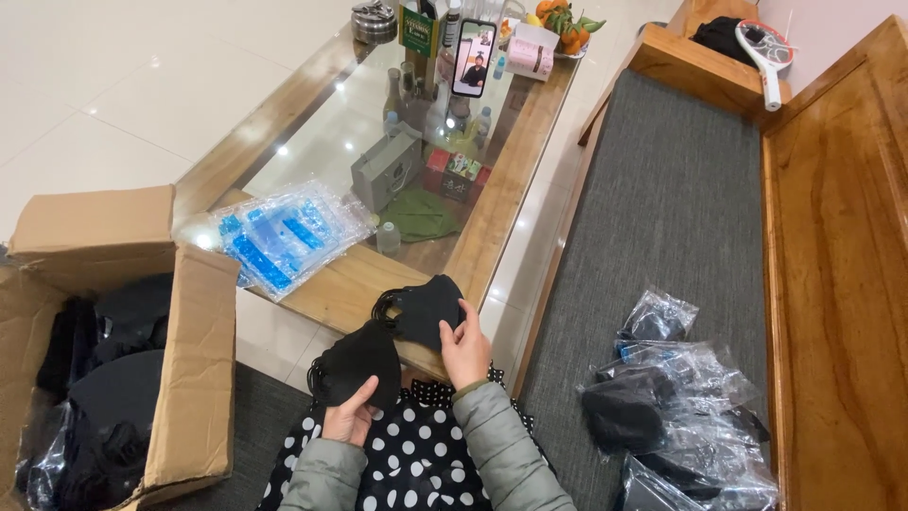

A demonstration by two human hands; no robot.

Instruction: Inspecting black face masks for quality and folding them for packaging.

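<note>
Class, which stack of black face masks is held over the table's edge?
The stack in the right hand, black masks raised above the wooden table edge; the left hand's stack sits lower, over the lap.

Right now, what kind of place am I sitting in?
Most likely a home living room: a glass-topped wooden coffee table cluttered with bottles and fruit, a wooden bench with a grey cushion, and a pale tiled floor.

Glass-topped table (530, 123), tiled floor (113, 85)
</note>
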